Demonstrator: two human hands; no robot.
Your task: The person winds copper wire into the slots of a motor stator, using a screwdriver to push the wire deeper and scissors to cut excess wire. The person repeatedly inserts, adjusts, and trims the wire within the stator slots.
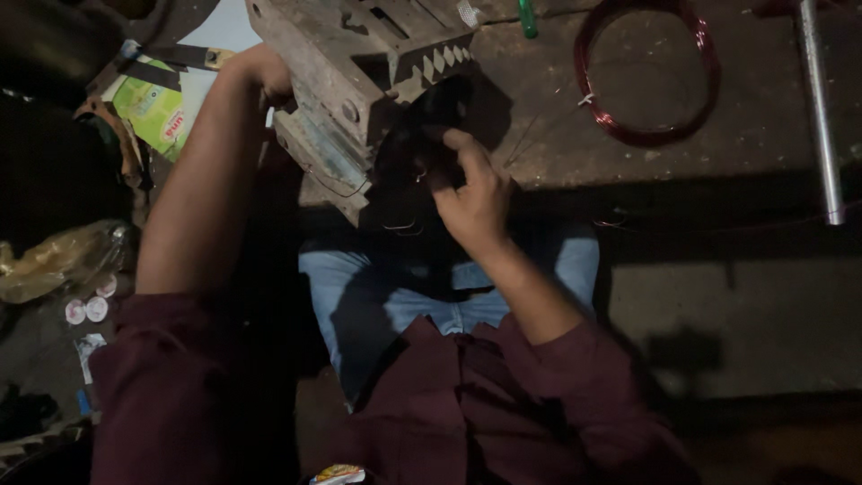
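Note:
A heavy grey metal machine block (346, 67) with a toothed edge rests on the edge of a workbench (539, 144), tipped over my lap. My left hand (262, 72) grips the block's left side. My right hand (471, 193) reaches into the dark hollow on its near side, fingers curled on thin wires there; what they pinch is hidden in shadow. A coil of red copper wire (646, 72) lies on the bench to the right, a thin strand running from it toward the block.
A steel rod (819, 108) lies at the far right of the bench. A green screwdriver handle (528, 18) sticks out at the top. Green packaging (157, 112), a plastic bag (54, 260) and small round caps (90, 307) clutter the floor at left.

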